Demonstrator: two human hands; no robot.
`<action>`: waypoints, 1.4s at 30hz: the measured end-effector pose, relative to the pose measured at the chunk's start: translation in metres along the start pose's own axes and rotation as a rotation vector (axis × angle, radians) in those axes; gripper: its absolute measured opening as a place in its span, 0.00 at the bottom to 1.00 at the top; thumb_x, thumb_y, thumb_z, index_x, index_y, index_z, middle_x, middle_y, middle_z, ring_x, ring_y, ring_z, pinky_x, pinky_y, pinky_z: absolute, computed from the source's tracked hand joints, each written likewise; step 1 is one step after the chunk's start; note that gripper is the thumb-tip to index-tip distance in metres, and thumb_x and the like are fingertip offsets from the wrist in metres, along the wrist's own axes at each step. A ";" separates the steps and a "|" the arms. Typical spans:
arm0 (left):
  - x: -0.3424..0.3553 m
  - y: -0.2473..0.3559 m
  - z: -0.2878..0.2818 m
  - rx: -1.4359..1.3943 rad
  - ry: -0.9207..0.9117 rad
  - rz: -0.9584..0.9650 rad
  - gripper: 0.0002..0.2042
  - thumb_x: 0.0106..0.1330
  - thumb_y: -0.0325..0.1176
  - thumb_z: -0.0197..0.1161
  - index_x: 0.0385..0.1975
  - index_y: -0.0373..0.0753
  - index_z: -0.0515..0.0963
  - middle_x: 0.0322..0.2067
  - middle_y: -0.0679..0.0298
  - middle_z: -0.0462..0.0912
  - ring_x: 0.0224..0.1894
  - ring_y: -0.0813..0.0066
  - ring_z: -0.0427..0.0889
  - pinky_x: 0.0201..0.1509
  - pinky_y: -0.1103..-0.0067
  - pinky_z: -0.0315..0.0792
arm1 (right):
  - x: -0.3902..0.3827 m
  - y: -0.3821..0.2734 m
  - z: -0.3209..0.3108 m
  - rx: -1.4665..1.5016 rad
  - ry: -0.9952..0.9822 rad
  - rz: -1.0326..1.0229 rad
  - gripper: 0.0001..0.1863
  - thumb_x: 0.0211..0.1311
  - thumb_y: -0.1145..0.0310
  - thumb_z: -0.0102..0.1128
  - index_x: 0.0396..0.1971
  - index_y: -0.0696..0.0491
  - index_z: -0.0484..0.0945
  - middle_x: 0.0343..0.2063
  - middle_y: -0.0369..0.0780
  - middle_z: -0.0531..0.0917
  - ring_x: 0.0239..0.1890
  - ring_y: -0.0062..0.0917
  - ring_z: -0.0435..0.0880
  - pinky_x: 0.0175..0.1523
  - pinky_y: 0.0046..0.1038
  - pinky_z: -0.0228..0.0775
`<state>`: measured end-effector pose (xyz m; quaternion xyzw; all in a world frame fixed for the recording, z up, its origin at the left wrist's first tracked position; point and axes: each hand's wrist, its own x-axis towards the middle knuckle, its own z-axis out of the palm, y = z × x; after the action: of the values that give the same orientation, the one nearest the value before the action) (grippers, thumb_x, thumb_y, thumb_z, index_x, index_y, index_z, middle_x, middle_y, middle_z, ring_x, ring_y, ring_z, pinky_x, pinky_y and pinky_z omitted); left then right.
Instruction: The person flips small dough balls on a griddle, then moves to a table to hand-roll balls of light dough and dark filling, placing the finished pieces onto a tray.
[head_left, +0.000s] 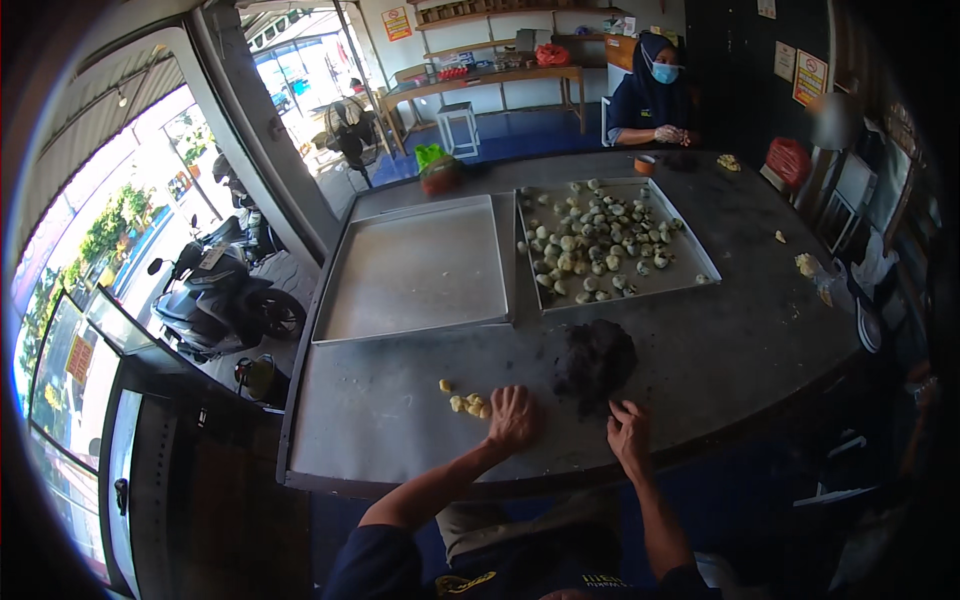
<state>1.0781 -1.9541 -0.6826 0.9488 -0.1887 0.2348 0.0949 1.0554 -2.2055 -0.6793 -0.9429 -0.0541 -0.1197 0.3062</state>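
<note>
On the metal table, my left hand [512, 418] rests with curled fingers just right of several small yellow dough pieces [470, 404]; anything under those fingers is hidden. A lone yellow piece [445, 385] lies farther back. My right hand [627, 428] has its fingers bent together at the lower right edge of a large dark, crumbly lump [596, 356]; I cannot make out what they hold. Behind the lump, a metal tray [707, 277] carries many mottled pale and dark balls [600, 240]. Beside it at the left is a second metal tray [410, 270] with a bare bottom.
A person [648, 100] in dark clothes and a mask sits across the table [750, 340]. Green and red bags [435, 170] lie at the back left, a red bag [788, 163] at the right. A motorbike [225, 290] stands left of the table.
</note>
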 end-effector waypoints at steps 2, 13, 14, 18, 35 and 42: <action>0.005 -0.002 0.004 -0.022 -0.009 0.024 0.16 0.62 0.43 0.56 0.38 0.35 0.74 0.39 0.54 0.69 0.48 0.56 0.67 0.54 0.60 0.59 | 0.005 -0.004 -0.001 -0.066 0.026 -0.082 0.15 0.56 0.75 0.63 0.45 0.58 0.82 0.42 0.47 0.79 0.46 0.42 0.75 0.54 0.40 0.68; 0.013 -0.004 0.014 -0.049 -0.027 -0.012 0.11 0.56 0.37 0.57 0.34 0.37 0.75 0.40 0.55 0.72 0.50 0.57 0.67 0.54 0.58 0.57 | -0.037 -0.019 -0.010 -0.236 -0.002 0.052 0.20 0.64 0.83 0.47 0.56 0.64 0.69 0.58 0.56 0.66 0.57 0.48 0.70 0.57 0.40 0.70; 0.009 0.000 0.017 -0.066 -0.046 0.001 0.11 0.56 0.37 0.57 0.34 0.37 0.75 0.40 0.55 0.72 0.50 0.57 0.67 0.54 0.58 0.57 | -0.043 -0.021 -0.010 -0.242 -0.008 0.079 0.20 0.64 0.83 0.47 0.56 0.64 0.69 0.58 0.56 0.66 0.57 0.48 0.70 0.57 0.40 0.70; -0.012 0.009 0.014 0.262 0.011 0.073 0.07 0.57 0.36 0.58 0.29 0.41 0.77 0.36 0.58 0.73 0.46 0.60 0.70 0.45 0.59 0.60 | -0.049 -0.035 -0.007 -0.026 -0.053 -0.114 0.20 0.60 0.84 0.46 0.54 0.64 0.72 0.59 0.48 0.70 0.61 0.44 0.69 0.62 0.36 0.67; -0.046 0.040 -0.044 -0.774 0.020 -0.661 0.09 0.68 0.31 0.54 0.42 0.32 0.74 0.36 0.52 0.81 0.38 0.54 0.80 0.43 0.69 0.73 | -0.025 -0.058 -0.023 0.289 -0.054 -0.025 0.21 0.54 0.76 0.62 0.51 0.59 0.77 0.46 0.51 0.77 0.49 0.46 0.75 0.54 0.36 0.69; -0.027 0.067 -0.043 -1.002 -0.010 -0.642 0.14 0.69 0.33 0.54 0.44 0.29 0.78 0.32 0.54 0.86 0.37 0.66 0.85 0.40 0.74 0.77 | -0.030 -0.087 0.016 0.351 -0.008 -0.113 0.18 0.55 0.79 0.60 0.49 0.58 0.79 0.43 0.48 0.81 0.45 0.41 0.78 0.51 0.34 0.71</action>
<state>1.0113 -1.9951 -0.6516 0.7990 0.0195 0.0722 0.5967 1.0147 -2.1270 -0.6508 -0.8709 -0.1283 -0.1219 0.4585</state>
